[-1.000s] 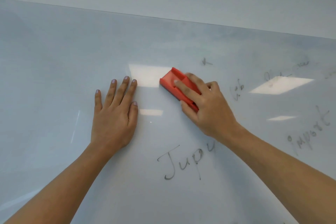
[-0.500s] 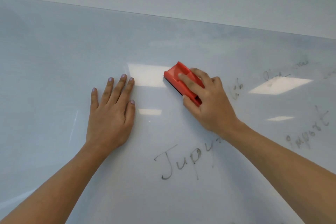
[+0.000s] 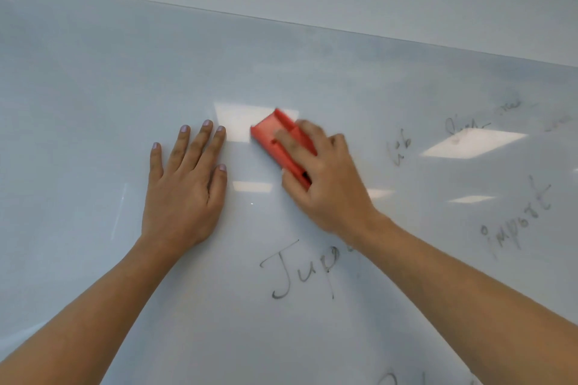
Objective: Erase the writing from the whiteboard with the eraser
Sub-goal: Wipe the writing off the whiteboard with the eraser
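While the right hand [image 3: 325, 178] grips the red plastic block eraser [image 3: 278, 141] flat on the glossy white whiteboard [image 3: 93, 87] above the grey handwritten word [image 3: 300, 269], and the left hand [image 3: 184, 191] lies spread flat nearby, firm overlapping strokes toward that ink would serve best.
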{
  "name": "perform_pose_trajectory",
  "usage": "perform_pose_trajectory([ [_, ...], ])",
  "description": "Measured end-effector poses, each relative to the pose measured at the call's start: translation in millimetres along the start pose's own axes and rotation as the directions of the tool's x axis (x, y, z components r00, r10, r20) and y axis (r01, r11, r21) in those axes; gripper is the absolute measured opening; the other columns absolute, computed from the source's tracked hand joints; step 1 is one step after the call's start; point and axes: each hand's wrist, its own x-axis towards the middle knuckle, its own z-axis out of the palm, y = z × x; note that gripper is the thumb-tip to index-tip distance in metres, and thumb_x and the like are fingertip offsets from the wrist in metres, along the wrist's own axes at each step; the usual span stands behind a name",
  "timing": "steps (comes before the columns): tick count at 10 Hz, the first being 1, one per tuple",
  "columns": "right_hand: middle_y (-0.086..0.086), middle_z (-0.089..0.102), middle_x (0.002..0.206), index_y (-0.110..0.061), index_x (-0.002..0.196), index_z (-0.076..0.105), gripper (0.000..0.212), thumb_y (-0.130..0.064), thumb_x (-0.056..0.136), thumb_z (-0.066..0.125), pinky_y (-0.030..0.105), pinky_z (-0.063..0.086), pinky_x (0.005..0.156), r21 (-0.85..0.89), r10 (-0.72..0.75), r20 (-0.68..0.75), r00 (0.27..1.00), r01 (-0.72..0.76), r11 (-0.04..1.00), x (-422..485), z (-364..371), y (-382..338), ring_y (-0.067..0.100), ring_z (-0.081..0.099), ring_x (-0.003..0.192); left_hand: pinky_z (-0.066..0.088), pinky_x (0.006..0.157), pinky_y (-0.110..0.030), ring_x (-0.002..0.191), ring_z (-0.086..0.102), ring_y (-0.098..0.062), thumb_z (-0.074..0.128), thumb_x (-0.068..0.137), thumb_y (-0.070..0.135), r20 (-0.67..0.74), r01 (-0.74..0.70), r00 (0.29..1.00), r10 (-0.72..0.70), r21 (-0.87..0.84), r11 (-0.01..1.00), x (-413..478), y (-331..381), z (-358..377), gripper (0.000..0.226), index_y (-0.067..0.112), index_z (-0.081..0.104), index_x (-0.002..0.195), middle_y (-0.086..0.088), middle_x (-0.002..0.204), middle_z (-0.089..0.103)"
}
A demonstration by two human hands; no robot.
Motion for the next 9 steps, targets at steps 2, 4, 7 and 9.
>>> perform_pose_trajectory([
  [2, 0.005, 0.042, 0.145, -0.026, 0.145, 0.044, 0.054, -0.030, 0.094, 0.057, 0.037, 0.043, 0.093, 0.005, -0.031, 0.047, 0.998, 0.031, 1.000, -13.9, -21.5, 37.5, 0.029, 0.044, 0.101, -0.004, 0.121, -0.046, 0.152, -0.001, -0.014, 0.015, 0.098, 0.038, 0.003, -0.003, 1.000, 0.003, 0.005, 1.000, -0.8, 0.7, 0.4, 0.060, 0.028, 0.011, 0.157, 0.010, 0.164, 0.007],
  [4, -0.002, 0.036, 0.147, -0.030, 0.147, 0.040, 0.054, -0.031, 0.095, 0.054, 0.029, 0.038, 0.093, 0.005, 0.182, -0.029, 0.983, -0.182, 0.983, -9.4, -21.7, 47.1, 0.024, 0.039, 0.106, -0.003, 0.121, -0.049, 0.152, 0.001, -0.016, 0.015, 0.098, 0.038, 0.006, -0.009, 1.000, 0.009, -0.003, 1.000, -1.3, 0.5, -0.2, 0.060, 0.026, 0.012, 0.157, 0.008, 0.164, 0.009],
  [7, 0.002, 0.041, 0.142, -0.030, 0.142, 0.048, 0.052, -0.029, 0.091, 0.058, 0.039, 0.039, 0.099, -0.042, 0.265, -0.123, 0.956, -0.272, 0.961, -44.6, -55.8, 124.9, 0.030, 0.042, 0.110, -0.003, 0.121, -0.049, 0.152, 0.002, -0.018, 0.016, 0.099, 0.038, 0.002, -0.018, 1.000, 0.018, 0.009, 1.000, -1.6, 0.7, 0.8, 0.060, 0.025, 0.013, 0.157, 0.007, 0.164, 0.009],
  [9, -0.002, 0.039, 0.144, -0.034, 0.144, 0.043, 0.054, -0.034, 0.092, 0.056, 0.028, 0.031, 0.099, -0.026, 0.292, -0.121, 0.949, -0.297, 0.955, -39.5, -46.0, 113.5, 0.025, 0.040, 0.110, -0.002, 0.121, -0.050, 0.152, 0.002, -0.018, 0.016, 0.099, 0.038, -0.002, -0.023, 1.000, 0.024, 0.006, 1.000, -1.4, -0.1, 2.0, 0.060, 0.025, 0.013, 0.157, 0.006, 0.164, 0.010],
])
